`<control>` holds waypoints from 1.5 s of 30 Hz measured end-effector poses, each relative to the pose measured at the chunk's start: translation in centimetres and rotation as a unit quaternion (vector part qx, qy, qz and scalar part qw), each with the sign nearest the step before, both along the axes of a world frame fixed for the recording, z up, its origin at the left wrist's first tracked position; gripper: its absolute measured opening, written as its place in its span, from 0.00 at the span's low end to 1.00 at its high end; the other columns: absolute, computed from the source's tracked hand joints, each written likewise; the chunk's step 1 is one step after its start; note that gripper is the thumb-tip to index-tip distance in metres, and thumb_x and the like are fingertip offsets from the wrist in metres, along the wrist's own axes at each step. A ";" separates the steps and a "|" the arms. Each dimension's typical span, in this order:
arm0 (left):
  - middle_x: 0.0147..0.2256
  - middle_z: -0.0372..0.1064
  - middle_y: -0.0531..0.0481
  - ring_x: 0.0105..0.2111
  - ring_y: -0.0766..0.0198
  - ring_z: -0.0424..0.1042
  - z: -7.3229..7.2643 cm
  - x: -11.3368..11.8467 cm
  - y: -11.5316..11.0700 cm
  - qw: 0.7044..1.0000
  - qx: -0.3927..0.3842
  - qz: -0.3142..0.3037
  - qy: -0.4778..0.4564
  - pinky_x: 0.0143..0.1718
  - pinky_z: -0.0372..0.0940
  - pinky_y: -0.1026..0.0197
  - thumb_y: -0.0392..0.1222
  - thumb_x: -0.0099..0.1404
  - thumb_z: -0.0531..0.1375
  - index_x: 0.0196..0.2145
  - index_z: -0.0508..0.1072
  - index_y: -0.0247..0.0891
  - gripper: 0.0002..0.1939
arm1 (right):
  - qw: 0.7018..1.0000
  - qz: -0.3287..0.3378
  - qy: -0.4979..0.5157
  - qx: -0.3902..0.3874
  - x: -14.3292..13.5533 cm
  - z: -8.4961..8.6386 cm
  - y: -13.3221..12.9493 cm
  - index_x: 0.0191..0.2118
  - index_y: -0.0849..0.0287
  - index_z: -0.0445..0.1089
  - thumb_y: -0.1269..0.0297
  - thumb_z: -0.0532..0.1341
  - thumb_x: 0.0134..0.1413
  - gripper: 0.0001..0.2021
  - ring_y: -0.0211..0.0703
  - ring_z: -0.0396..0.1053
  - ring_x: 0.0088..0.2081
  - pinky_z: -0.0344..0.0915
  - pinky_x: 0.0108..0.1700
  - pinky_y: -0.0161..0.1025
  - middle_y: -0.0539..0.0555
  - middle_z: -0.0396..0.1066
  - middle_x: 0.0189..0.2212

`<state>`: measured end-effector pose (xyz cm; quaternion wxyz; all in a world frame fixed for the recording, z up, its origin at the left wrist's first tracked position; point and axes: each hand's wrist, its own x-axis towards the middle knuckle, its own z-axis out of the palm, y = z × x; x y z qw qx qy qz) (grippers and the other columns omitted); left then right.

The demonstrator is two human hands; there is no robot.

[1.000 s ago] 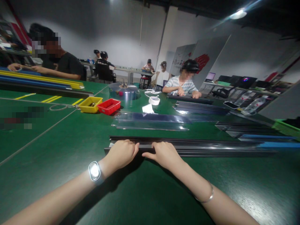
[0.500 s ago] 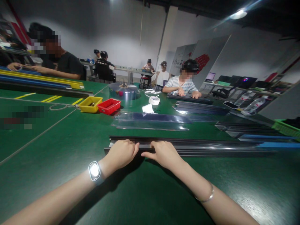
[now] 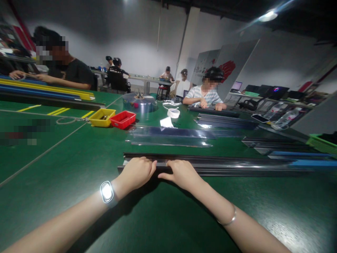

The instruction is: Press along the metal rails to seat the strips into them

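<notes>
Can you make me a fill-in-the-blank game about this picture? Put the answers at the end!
1. The left hand and right hand are on a long rail whose colour is ____.
2. Beside the red tray is another tray, coloured ____.
3. A shiny bracelet circles the person's own ____ arm.
4. The big table has a top coloured ____.

Missing words: black; yellow; right; green.

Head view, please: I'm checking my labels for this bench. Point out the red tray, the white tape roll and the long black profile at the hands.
red tray (image 3: 127,123): head view, front wall
white tape roll (image 3: 173,115): head view, near side
long black profile (image 3: 228,164): head view, glossy middle stretch
</notes>
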<state>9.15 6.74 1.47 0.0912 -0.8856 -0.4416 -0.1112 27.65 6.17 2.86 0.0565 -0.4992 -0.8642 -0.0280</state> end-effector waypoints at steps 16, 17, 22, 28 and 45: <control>0.27 0.70 0.44 0.30 0.60 0.68 0.3 -0.2 0.0 1.000 -0.005 -0.016 -0.004 0.31 0.61 0.59 0.42 0.66 0.38 0.29 0.70 0.33 0.23 | 0.998 0.029 0.040 -0.031 0.0 -0.3 0.3 0.40 0.59 0.68 0.41 0.49 0.49 0.26 0.45 0.68 0.38 0.60 0.38 0.37 0.56 0.71 0.33; 0.28 0.70 0.44 0.30 0.60 0.68 0.4 -0.2 0.0 1.000 -0.003 -0.019 -0.007 0.31 0.61 0.60 0.41 0.66 0.38 0.30 0.69 0.34 0.22 | 0.998 0.031 0.042 -0.031 0.0 -0.3 0.3 0.40 0.59 0.68 0.41 0.49 0.49 0.26 0.45 0.68 0.38 0.60 0.39 0.37 0.56 0.71 0.33; 0.31 0.70 0.47 0.31 0.62 0.68 0.7 -0.2 -0.1 0.999 -0.008 -0.051 0.006 0.31 0.61 0.60 0.42 0.66 0.39 0.32 0.68 0.36 0.20 | 0.998 0.033 0.047 -0.025 0.0 -0.3 0.2 0.37 0.59 0.68 0.40 0.47 0.49 0.27 0.45 0.68 0.36 0.60 0.37 0.38 0.56 0.71 0.31; 0.32 0.69 0.46 0.33 0.61 0.68 0.6 -0.3 -0.1 0.997 -0.019 -0.073 0.023 0.34 0.61 0.59 0.41 0.66 0.39 0.35 0.68 0.37 0.18 | 0.998 0.041 0.050 -0.020 0.0 -0.3 0.2 0.36 0.60 0.67 0.41 0.47 0.50 0.26 0.44 0.67 0.34 0.60 0.36 0.37 0.56 0.70 0.31; 0.32 0.69 0.46 0.33 0.60 0.68 0.4 -0.2 0.0 0.996 0.000 -0.077 0.048 0.32 0.61 0.59 0.42 0.66 0.39 0.37 0.66 0.37 0.18 | 0.994 0.052 0.091 -0.031 0.2 -0.7 0.0 0.42 0.56 0.67 0.43 0.49 0.50 0.24 0.42 0.67 0.39 0.60 0.40 0.37 0.54 0.71 0.35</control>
